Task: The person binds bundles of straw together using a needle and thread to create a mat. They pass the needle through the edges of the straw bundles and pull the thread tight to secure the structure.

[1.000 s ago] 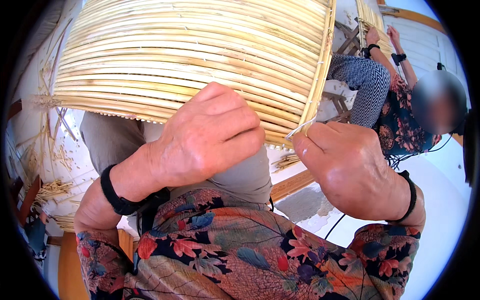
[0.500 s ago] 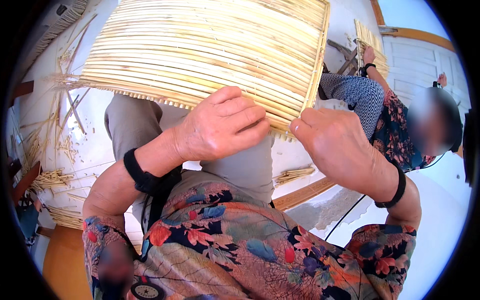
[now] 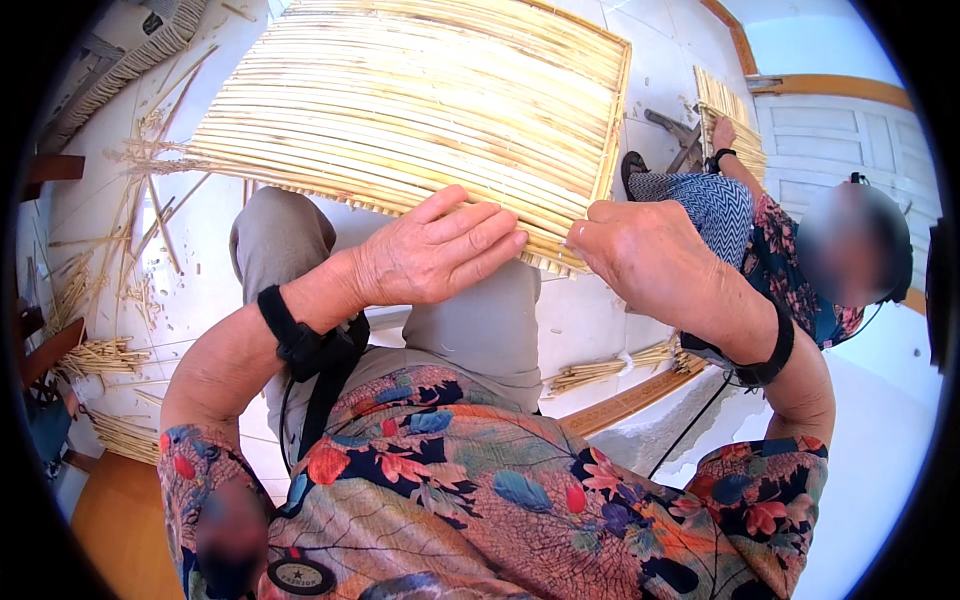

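A mat of pale yellow reed stalks (image 3: pixel 420 110), laid side by side and bound at the side edges, lies tilted across my knees. My left hand (image 3: pixel 425 250) is on its near edge, fingers stretched together over the last stalks; the thumb is hidden, seemingly below the edge. At the near right corner, my right hand (image 3: pixel 655 250) is closed in a pinch against the stalk ends. What those fingertips hold is too small and covered to make out. Feathery tips (image 3: pixel 150 155) stick out past the mat's left side.
Loose stalks (image 3: pixel 160 225) and cut bits litter the floor at left, with bundles (image 3: pixel 100 355) below. More stalks (image 3: pixel 610 370) lie right of my knee. A co-worker (image 3: pixel 760 210) sits at right, a hand on a smaller reed mat (image 3: pixel 730 110). A woven-edged seat (image 3: pixel 130 70) stands far left.
My left fingers have straightened from a more curled pose. The mat and both hands appear slightly further left in view, which has itself shifted. My right hand stays pinched at the corner.
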Demonstrator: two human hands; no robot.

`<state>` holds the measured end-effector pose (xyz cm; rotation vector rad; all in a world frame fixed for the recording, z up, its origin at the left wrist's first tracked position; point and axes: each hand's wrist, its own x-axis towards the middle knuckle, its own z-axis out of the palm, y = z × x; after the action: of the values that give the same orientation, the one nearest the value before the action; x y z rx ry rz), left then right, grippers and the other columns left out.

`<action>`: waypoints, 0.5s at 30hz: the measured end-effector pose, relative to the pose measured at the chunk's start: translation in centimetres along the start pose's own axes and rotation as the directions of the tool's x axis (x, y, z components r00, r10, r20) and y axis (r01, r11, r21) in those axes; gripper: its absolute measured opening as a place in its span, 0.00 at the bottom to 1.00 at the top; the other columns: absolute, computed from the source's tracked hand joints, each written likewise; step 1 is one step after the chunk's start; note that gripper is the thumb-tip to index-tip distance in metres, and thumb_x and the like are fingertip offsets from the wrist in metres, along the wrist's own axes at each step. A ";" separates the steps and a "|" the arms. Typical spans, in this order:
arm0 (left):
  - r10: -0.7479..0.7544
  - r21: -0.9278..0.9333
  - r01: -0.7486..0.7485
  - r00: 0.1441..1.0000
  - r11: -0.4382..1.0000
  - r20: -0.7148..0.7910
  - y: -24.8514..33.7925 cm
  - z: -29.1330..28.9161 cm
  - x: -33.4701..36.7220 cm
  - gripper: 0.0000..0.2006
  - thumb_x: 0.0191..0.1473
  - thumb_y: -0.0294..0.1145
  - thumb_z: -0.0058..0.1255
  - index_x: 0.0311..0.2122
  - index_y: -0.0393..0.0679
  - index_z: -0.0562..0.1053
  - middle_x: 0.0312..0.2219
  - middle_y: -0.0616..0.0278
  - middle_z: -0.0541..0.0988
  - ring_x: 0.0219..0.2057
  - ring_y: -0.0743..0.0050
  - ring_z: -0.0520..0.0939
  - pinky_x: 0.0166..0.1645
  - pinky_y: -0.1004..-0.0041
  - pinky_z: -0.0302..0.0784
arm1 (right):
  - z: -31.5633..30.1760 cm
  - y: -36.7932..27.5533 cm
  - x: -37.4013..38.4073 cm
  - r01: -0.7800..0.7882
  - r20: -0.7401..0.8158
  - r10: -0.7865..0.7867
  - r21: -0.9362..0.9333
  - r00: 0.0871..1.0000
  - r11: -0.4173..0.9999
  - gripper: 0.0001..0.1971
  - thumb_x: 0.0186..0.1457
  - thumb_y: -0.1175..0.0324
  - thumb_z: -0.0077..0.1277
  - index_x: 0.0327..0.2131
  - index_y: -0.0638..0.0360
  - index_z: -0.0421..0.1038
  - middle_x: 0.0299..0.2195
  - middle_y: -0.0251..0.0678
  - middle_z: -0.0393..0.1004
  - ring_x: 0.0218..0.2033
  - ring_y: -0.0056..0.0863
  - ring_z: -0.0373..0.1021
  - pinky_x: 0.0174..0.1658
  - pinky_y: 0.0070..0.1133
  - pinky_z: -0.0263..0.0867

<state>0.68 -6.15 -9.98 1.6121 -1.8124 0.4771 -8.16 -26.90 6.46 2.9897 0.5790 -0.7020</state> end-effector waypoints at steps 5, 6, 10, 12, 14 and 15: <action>0.038 0.017 -0.037 0.998 0.999 -0.049 -0.4 0.1 0.7 0.21 0.47 0.27 0.52 0.48 0.34 0.73 0.46 0.50 0.75 0.45 0.61 0.77 0.51 0.62 0.73 | 0.4 0.7 -0.1 -0.016 -0.015 0.016 0.021 1.000 1.000 0.03 0.53 0.70 0.53 0.30 0.57 0.72 0.25 0.37 0.71 0.28 0.39 0.73 0.28 0.31 0.69; 0.037 0.009 -0.037 0.999 0.999 -0.035 -0.3 -0.1 0.7 0.21 0.47 0.27 0.52 0.48 0.34 0.73 0.45 0.50 0.75 0.45 0.60 0.77 0.50 0.62 0.73 | 0.4 1.0 -0.3 0.000 -0.033 0.003 0.092 0.999 0.996 0.04 0.53 0.69 0.54 0.33 0.57 0.73 0.26 0.37 0.71 0.28 0.39 0.73 0.30 0.31 0.70; 0.058 0.024 -0.058 0.998 0.998 -0.006 -0.7 -1.8 1.2 0.20 0.47 0.27 0.52 0.49 0.35 0.73 0.45 0.50 0.76 0.45 0.60 0.78 0.48 0.62 0.74 | -0.9 1.3 -0.6 -0.002 -0.126 0.026 0.187 0.992 0.982 0.10 0.57 0.63 0.51 0.38 0.57 0.73 0.28 0.39 0.73 0.33 0.42 0.73 0.35 0.33 0.70; 0.057 0.064 -0.055 0.998 0.996 -0.022 -1.1 -3.8 1.5 0.20 0.48 0.27 0.52 0.49 0.36 0.73 0.46 0.51 0.76 0.45 0.60 0.78 0.48 0.62 0.75 | -2.1 1.2 -0.9 0.040 -0.136 -0.017 0.163 0.991 0.986 0.10 0.57 0.64 0.51 0.40 0.55 0.73 0.28 0.38 0.72 0.32 0.41 0.73 0.34 0.33 0.69; 0.061 0.119 -0.053 0.995 0.992 -0.073 -1.7 -5.9 2.1 0.21 0.49 0.27 0.51 0.50 0.39 0.72 0.46 0.53 0.76 0.45 0.60 0.78 0.48 0.63 0.74 | -3.6 1.1 -1.3 0.082 -0.143 -0.064 0.125 0.988 0.989 0.11 0.57 0.64 0.52 0.43 0.53 0.72 0.28 0.37 0.71 0.30 0.41 0.73 0.33 0.32 0.69; 0.057 0.143 -0.046 0.995 0.989 -0.077 -1.8 -6.9 2.3 0.21 0.49 0.27 0.51 0.50 0.39 0.72 0.46 0.53 0.76 0.45 0.60 0.78 0.48 0.63 0.74 | -4.3 1.0 -1.5 0.109 -0.197 -0.087 0.102 0.976 0.989 0.12 0.53 0.68 0.55 0.43 0.53 0.74 0.26 0.37 0.70 0.28 0.39 0.71 0.31 0.30 0.67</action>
<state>4.00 -3.64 -3.78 1.6180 -1.7979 0.6980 -7.16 -27.96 10.89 3.1759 0.7238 -0.4667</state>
